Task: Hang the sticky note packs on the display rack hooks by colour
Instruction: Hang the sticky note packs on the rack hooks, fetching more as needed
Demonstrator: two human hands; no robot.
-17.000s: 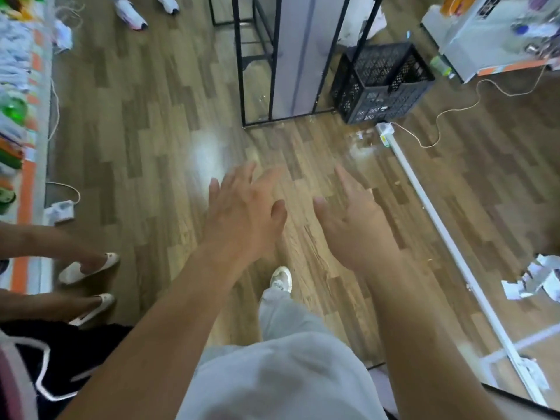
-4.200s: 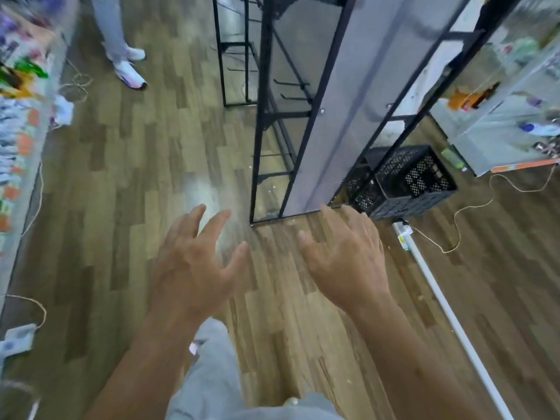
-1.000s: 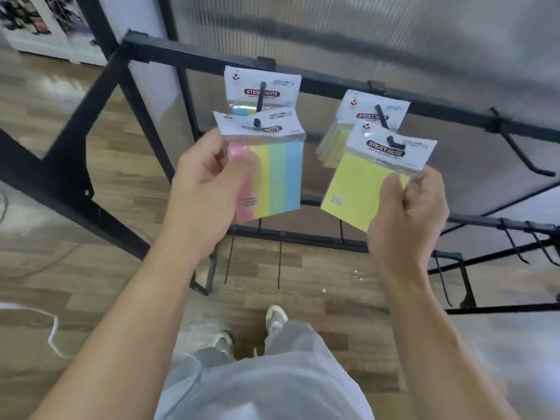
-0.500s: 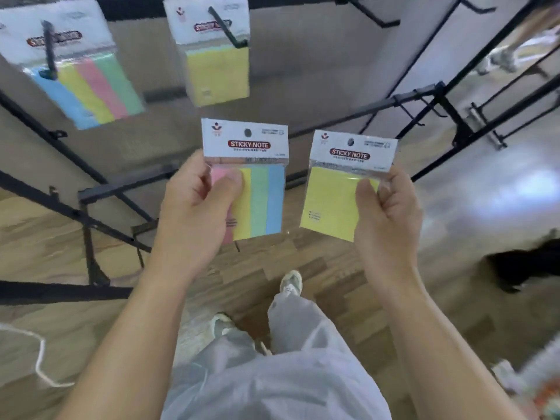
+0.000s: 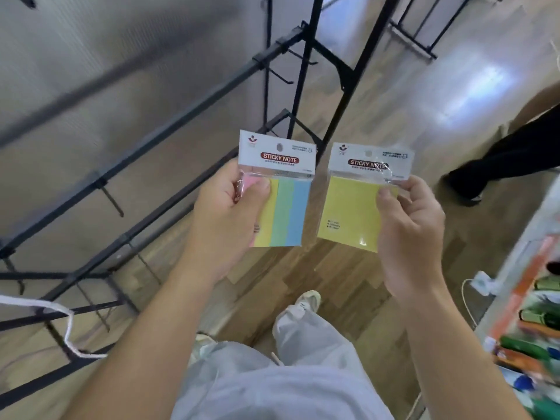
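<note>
While both packs are held up off the rack, the striped pink-yellow-green-blue sticky note pack [image 5: 280, 204] sits pinched under the left hand [image 5: 225, 219] thumb, and the plain yellow sticky note pack [image 5: 353, 212] (white header card uppermost) is pinched by the right hand [image 5: 409, 234] fingertips. Beyond the fingers stands the black metal display rack [image 5: 181, 122] with bare hooks.

Two packs: striped pack [image 5: 283, 207], yellow pack [image 5: 351, 213] at its 3 o'clock. Two hands: left hand [image 5: 224, 216], right hand [image 5: 415, 234]. One rack [image 5: 98, 180], 10 o'clock. Two shoes [image 5: 306, 301], 6 o'clock.
</note>
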